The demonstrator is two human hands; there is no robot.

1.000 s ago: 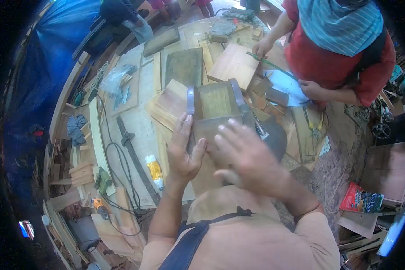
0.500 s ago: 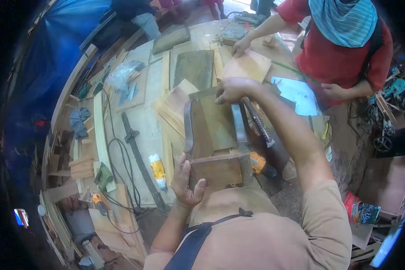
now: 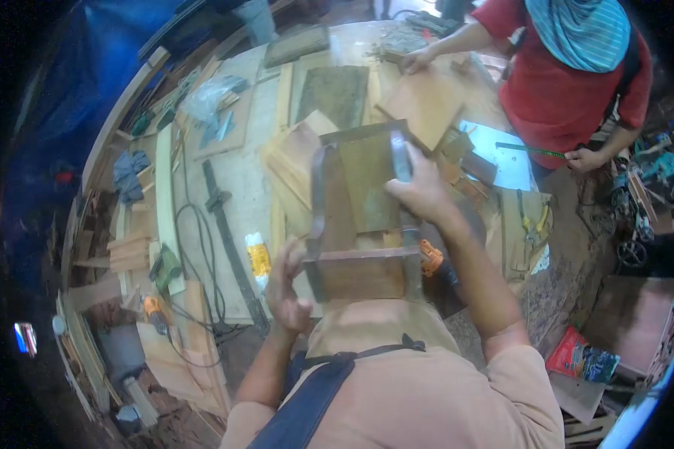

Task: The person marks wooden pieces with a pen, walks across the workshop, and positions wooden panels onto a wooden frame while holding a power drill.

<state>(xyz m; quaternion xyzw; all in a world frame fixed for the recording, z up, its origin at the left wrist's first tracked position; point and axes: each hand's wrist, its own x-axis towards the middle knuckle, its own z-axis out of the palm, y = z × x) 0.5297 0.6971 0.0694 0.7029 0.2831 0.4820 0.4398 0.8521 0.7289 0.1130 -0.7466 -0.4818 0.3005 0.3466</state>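
Observation:
A small wooden box-like frame (image 3: 367, 179) with curved side panels and a cross board (image 3: 363, 277) at its near end stands right in front of my body. My right hand (image 3: 423, 187) grips its right side panel, thumb on the inner side and fingers along the outer side. Beside the near left corner, my left hand (image 3: 288, 292) is open, fingers apart and slightly curled, palm turned to the frame. An orange and black power drill (image 3: 433, 258) lies just right of the frame, partly hidden by my forearm. A yellow and white bottle (image 3: 257, 258) lies to the left.
Across the table, a person in red (image 3: 569, 112) holds a wooden board (image 3: 427, 105) and a green tape measure (image 3: 532, 150). Left of the frame lie a dark bar clamp (image 3: 225, 232), a cable (image 3: 195, 224) and planks (image 3: 288, 165). Pliers (image 3: 530, 224) lie at the right.
My right hand has moved from the frame's far inner part to its right side panel. My left hand has come off the near left corner. The co-worker's tape has drawn back from the board.

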